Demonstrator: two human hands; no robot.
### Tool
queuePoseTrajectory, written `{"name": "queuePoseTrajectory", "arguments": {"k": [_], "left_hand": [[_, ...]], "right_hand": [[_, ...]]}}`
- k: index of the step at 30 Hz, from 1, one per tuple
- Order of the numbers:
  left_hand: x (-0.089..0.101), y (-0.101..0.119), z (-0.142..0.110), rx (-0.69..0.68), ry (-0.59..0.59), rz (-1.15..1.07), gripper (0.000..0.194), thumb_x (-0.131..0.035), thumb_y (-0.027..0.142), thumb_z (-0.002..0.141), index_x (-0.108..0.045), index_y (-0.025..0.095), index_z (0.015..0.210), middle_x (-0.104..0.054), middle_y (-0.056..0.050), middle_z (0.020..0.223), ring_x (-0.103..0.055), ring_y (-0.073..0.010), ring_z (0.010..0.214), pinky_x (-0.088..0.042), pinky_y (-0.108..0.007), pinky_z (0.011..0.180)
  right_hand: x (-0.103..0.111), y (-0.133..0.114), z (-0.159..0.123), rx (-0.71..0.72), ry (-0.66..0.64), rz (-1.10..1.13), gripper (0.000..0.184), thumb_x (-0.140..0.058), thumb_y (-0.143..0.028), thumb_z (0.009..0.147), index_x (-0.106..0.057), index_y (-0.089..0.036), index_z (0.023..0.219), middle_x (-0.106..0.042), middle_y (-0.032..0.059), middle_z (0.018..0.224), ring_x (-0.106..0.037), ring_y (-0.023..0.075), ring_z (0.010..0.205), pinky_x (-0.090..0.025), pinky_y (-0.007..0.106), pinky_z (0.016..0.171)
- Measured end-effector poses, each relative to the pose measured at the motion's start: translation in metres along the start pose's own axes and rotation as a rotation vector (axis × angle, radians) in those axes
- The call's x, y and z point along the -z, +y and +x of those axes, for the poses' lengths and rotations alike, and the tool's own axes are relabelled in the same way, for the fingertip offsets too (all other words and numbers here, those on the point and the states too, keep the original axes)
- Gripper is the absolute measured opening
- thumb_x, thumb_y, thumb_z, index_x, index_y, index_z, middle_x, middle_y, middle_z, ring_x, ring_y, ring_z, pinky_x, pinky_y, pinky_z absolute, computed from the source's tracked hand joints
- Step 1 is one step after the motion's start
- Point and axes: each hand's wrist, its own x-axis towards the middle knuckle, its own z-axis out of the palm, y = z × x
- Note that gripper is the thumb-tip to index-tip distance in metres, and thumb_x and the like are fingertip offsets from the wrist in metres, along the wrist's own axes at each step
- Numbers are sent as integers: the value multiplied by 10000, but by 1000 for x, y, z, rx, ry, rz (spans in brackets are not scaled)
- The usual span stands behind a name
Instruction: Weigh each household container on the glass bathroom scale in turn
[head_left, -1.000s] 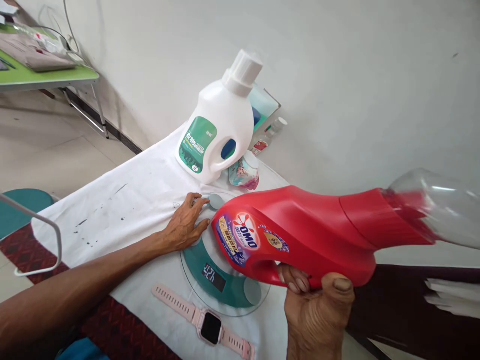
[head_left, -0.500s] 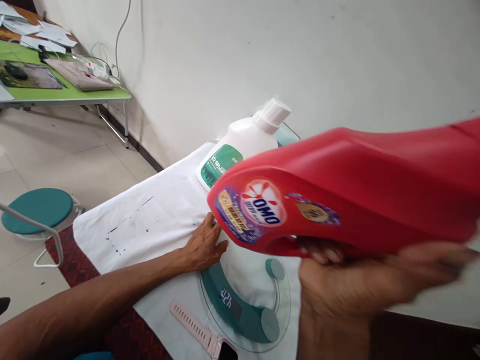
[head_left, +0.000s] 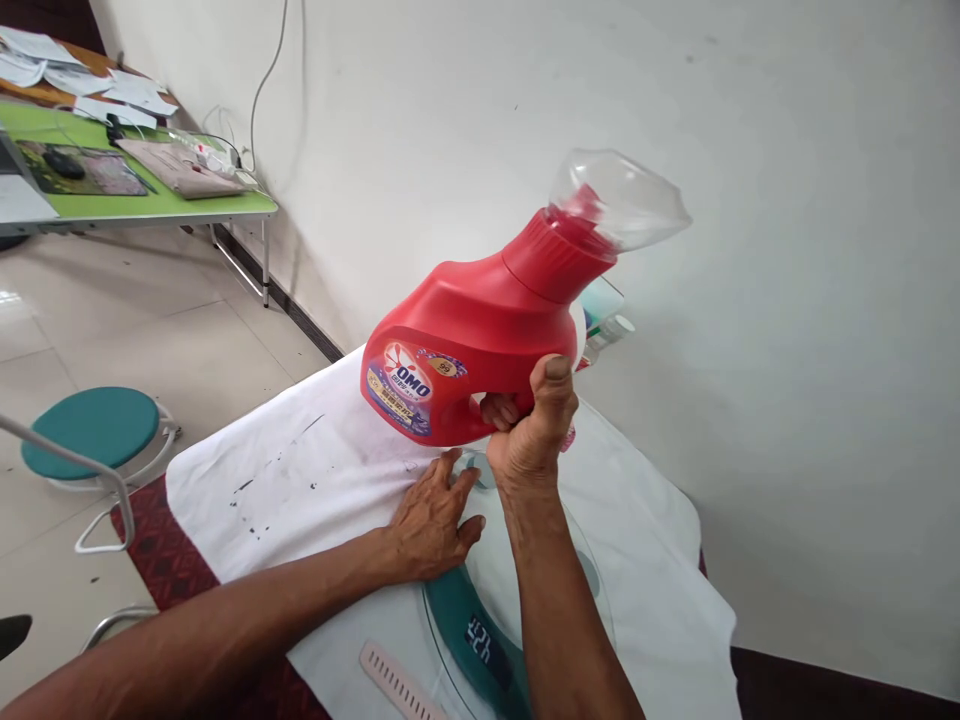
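Note:
My right hand [head_left: 534,425] is wrapped round the handle of a red laundry detergent bottle [head_left: 480,320], held tilted above the table with its neck toward the upper right. A clear, crumpled-looking plastic cover [head_left: 630,205] sits over the bottle's top. Below it, my left hand [head_left: 435,515] lies with fingers spread at the edge of a round glass scale [head_left: 472,620], whose teal base has a lit display. My right forearm hides part of the scale. A pale pink watch strap [head_left: 397,680] lies beside the scale, cut off by the frame's lower edge.
A white cloth [head_left: 300,470] with dark marks covers the table. Behind the red bottle, small items including a white-capped container [head_left: 611,330] stand against the wall. To the left are a teal stool [head_left: 90,432] and a green table [head_left: 135,205] with papers and a mouse.
The red bottle has moved left and away from me, from close to the camera to above the table's far side, now covering the white bottle. My left hand stays near the scale.

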Motion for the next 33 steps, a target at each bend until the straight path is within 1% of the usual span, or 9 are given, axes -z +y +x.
{"name": "queuePoseTrajectory", "arguments": {"k": [9,13,16,21,24,26,29,31,33], "left_hand": [[6,7,2,32,-26,26,452,-609,224,929,-533,144,1367,-466,-205,1503,-517,-388,1382,-490,-584,1153],[6,4,2,1,2,4,519,-609,243,936,-497,153,1434,-447,-208,1534,-501,-391,1418,-469,-599,1179],[5,1,2,-24,14,-11,510,-591,265,956,-490,173,1448,-456,-204,1540,-497,-380,1434,-464,-616,1185],[2,-2,1,-76,27,6,541,-556,297,978,-459,143,1488,-455,-234,1549,-504,-382,1430,-494,-639,1148],[0,-2,-3,-107,45,16,536,-552,311,990,-467,139,1490,-442,-239,1560,-515,-377,1435,-498,-616,1160],[-1,-1,-6,-114,54,26,533,-546,333,1008,-466,141,1499,-426,-239,1573,-507,-378,1453,-483,-611,1183],[-3,1,-10,-104,51,36,542,-535,362,1033,-447,162,1530,-396,-225,1602,-479,-376,1488,-465,-608,1206],[-4,3,-12,-97,43,42,553,-544,362,1035,-435,184,1547,-379,-214,1621,-474,-371,1496,-471,-601,1206],[-5,4,-12,-97,28,55,563,-552,354,1031,-428,189,1555,-375,-212,1622,-482,-370,1491,-474,-600,1204]], "right_hand": [[4,42,1,-181,4,107,699,-651,-885,748,-295,-294,635,-211,-87,488,-160,104,415,-114,316,419],[14,46,2,-186,-76,121,673,-598,-874,814,-310,-292,640,-227,-81,503,-168,111,428,-166,322,437],[21,43,3,-158,-158,68,621,-490,-830,922,-369,-289,641,-318,-51,530,-296,147,471,-297,339,489],[34,27,-9,-74,-223,-175,558,-434,-756,993,-520,-270,733,-547,0,698,-569,204,726,-485,368,707],[52,10,-25,-12,-150,-347,443,-589,-693,953,-617,-253,905,-676,15,907,-642,200,887,-530,372,857],[71,0,-32,37,-38,-439,405,-713,-629,894,-642,-248,1012,-705,26,1013,-662,203,966,-536,383,932],[109,-6,-27,91,171,-566,426,-771,-594,839,-629,-241,1031,-699,37,1035,-664,211,981,-540,400,953],[133,0,-11,41,280,-639,525,-811,-600,773,-589,-241,1086,-688,62,1130,-657,233,1055,-538,408,963],[150,15,11,-95,344,-760,674,-852,-586,697,-531,-237,1175,-648,106,1285,-624,262,1188,-522,413,1007]]}}
